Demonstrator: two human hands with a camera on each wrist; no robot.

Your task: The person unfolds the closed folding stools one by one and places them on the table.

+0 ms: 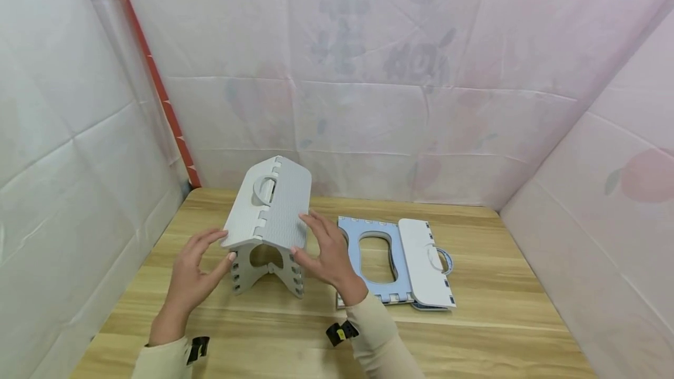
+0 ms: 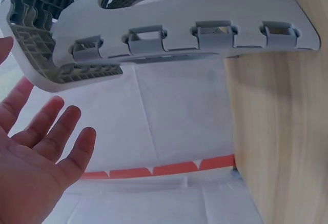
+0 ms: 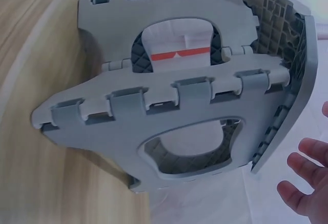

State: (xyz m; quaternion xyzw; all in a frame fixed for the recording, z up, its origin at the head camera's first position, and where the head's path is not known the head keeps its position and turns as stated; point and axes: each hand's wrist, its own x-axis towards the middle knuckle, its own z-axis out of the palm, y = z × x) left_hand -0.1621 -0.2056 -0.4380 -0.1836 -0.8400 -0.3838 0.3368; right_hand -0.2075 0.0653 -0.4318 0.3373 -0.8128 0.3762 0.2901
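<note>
Evidently, half-bent hinge [image 1: 263, 215] leaves grey folding stool [image 1: 288, 206] peaked; left grip [image 1: 191, 274], right grip [image 1: 330, 253] released, flanking it, perhaps steadying; blue-white folding stool [image 1: 418, 262] to its right.

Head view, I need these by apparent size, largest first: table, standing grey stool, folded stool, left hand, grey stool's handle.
1. Table
2. Standing grey stool and folded stool: too alike to rank
3. Left hand
4. Grey stool's handle

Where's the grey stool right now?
In the head view, the grey stool stands on the wooden table, left of the blue-and-white stool, between the left hand and right hand.
</note>
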